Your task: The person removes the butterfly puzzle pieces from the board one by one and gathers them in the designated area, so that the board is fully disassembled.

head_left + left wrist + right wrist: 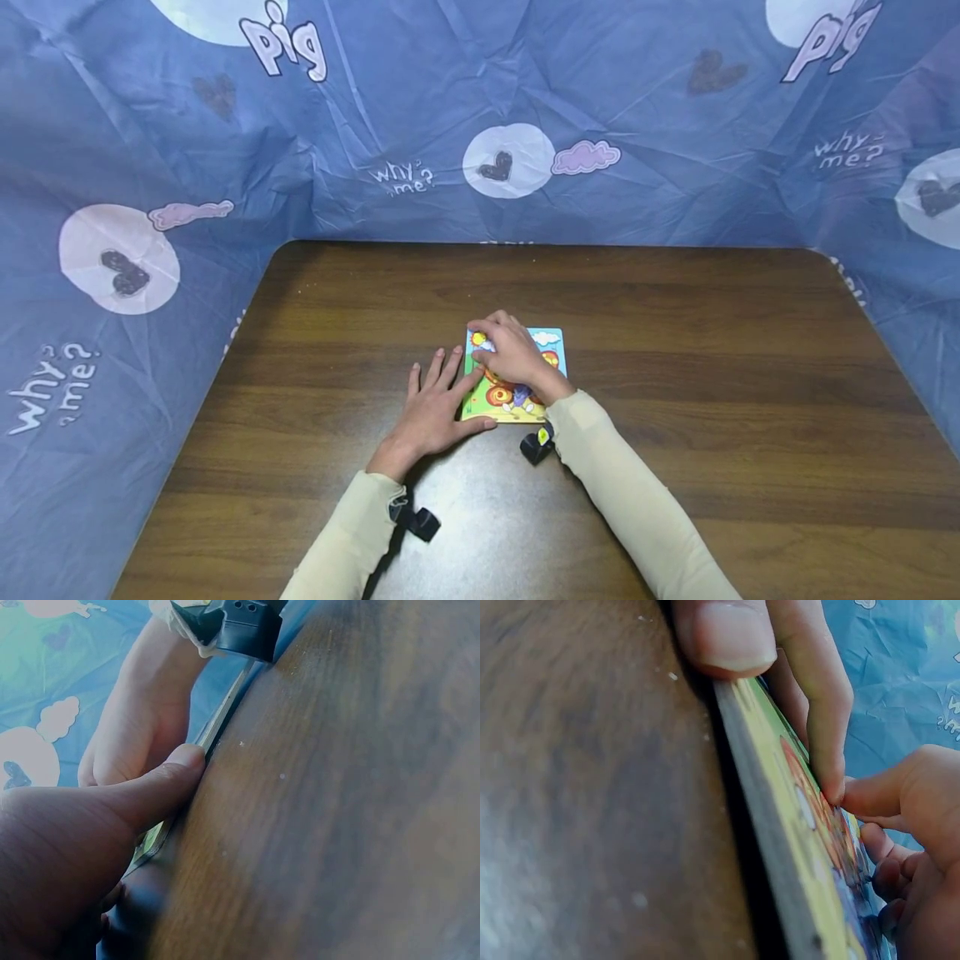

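Backdrop: Blue, creased cloth is hanging beyond the left hand and the right hand and along both sides, its lettering reading "pig" and "why me?".
Table: Brown wood grain is stretching beneath and around both hands, with light glaring between the forearms.
Picture board: Thin and brightly coloured, it is lying flat under the right hand and beside the left, showing a sun, a white cloud and orange-red swirls.
Left hand: Open and spread, it is extending its index finger onto the picture while its thumb is resting at the near edge.
Right hand: Its fingers are bending over the board's far left part, its thumb hovering near the left index fingertip; whether they are pinching anything cannot be told.
Sleeves: Cream fabric is covering both forearms behind the hands.
Wrist devices: Black units are jutting from both cuffs, the right one sitting just off the board's near edge.
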Available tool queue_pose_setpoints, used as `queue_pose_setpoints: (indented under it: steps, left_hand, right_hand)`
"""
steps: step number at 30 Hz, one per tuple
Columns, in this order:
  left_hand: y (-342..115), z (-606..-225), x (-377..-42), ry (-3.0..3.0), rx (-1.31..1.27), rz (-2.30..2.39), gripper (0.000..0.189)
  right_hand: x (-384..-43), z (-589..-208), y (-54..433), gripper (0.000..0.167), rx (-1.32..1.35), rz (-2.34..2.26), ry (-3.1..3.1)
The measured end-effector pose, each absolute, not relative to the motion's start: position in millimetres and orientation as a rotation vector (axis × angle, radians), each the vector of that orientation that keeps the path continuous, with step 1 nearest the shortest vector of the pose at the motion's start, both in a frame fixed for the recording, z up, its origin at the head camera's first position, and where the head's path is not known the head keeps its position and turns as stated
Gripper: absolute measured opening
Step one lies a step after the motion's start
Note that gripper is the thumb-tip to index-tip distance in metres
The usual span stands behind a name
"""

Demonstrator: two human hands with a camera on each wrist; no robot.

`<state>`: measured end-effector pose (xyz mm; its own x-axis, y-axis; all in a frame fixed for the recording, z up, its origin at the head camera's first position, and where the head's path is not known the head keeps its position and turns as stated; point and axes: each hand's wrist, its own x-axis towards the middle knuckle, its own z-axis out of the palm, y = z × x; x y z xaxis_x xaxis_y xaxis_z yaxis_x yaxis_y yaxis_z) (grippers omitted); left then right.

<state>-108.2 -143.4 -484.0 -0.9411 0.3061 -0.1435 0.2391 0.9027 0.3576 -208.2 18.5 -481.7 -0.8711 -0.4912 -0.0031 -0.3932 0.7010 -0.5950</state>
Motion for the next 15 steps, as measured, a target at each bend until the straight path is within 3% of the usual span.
queue_pose_setpoints:
  steps: [15]
  left_hand:
    - [-144.4,-483.4,-108.1,2.87,0.42,0.47,0.085]
  right_hand:
    - [-209.4,-481.9,20.1,0.045,-0.687,-0.947,2.719]
